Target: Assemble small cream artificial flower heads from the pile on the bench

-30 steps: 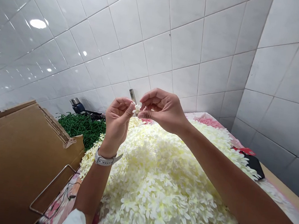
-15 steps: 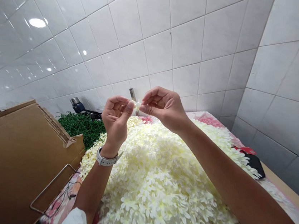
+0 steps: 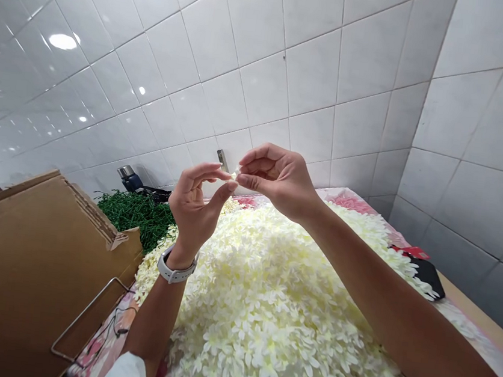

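Observation:
Above a large heap of white artificial flowers [image 3: 265, 311], my two hands meet at a small white flower [image 3: 235, 175], mostly covered by the fingers. My right hand [image 3: 280, 176] pinches it between thumb and forefinger. From the other side, the thumb and forefinger of my left hand [image 3: 200, 198] close on the flower's left end, fingertips almost touching those of the right. A pale watch [image 3: 175, 269] is strapped round my left wrist.
Left stands a cardboard box [image 3: 33, 266], a bent metal wire [image 3: 82, 314] before it. Behind lie green plastic stems [image 3: 137, 218] and a dark flask [image 3: 130, 178]. A black phone-like object [image 3: 427, 276] sits at the right edge. Tiled wall [image 3: 309, 80] rises behind the floral cloth [image 3: 346, 194].
My left hand has shifted slightly right, its thumb and forefinger opening a little and reaching closer to the right fingertips. The right hand stays nearly in place.

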{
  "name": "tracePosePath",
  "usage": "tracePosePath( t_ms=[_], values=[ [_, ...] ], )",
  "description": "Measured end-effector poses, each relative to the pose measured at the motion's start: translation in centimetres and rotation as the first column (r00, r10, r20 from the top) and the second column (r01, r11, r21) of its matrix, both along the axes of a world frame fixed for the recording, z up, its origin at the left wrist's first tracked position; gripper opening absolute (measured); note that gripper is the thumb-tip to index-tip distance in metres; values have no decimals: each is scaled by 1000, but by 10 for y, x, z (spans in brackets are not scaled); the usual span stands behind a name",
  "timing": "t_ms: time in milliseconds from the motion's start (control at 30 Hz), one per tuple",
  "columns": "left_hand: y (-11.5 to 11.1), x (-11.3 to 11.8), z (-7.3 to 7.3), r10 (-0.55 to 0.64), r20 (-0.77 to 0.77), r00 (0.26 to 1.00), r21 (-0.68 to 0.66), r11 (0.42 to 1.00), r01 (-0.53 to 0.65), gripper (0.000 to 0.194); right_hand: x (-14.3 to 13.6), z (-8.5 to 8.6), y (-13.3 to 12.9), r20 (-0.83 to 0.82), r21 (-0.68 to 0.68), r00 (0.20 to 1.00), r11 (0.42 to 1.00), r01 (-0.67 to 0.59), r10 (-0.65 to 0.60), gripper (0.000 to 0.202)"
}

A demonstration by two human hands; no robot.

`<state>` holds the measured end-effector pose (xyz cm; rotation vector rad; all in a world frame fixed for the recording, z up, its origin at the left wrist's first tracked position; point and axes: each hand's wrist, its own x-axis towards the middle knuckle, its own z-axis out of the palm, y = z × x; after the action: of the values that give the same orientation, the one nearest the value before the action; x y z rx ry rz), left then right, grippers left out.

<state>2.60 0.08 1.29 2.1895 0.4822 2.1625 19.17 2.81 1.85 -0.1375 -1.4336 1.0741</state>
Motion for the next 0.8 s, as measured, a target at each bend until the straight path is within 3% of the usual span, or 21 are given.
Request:
tracePosePath(
  t_ms=[200, 533, 667, 800],
  values=[
    [1, 1, 2, 42, 127, 991, -12, 999, -41, 20, -1, -1, 1, 22, 93, 997, 993, 70, -72, 23],
    [3, -6, 5, 128, 238, 963, -4, 991, -131, 18, -3, -3, 6, 122, 150, 979, 978, 147, -166, 10],
    [3, -12, 9, 3, 253, 967, -126, 992, 30, 20, 0, -4, 10, 219, 168, 932, 952, 254, -288, 10],
    [2, -12, 10, -117, 279, 953, -293, 935, 200, 27, 1, -5, 10, 336, 261, 850, 907, 329, -405, 22]
  ],
)
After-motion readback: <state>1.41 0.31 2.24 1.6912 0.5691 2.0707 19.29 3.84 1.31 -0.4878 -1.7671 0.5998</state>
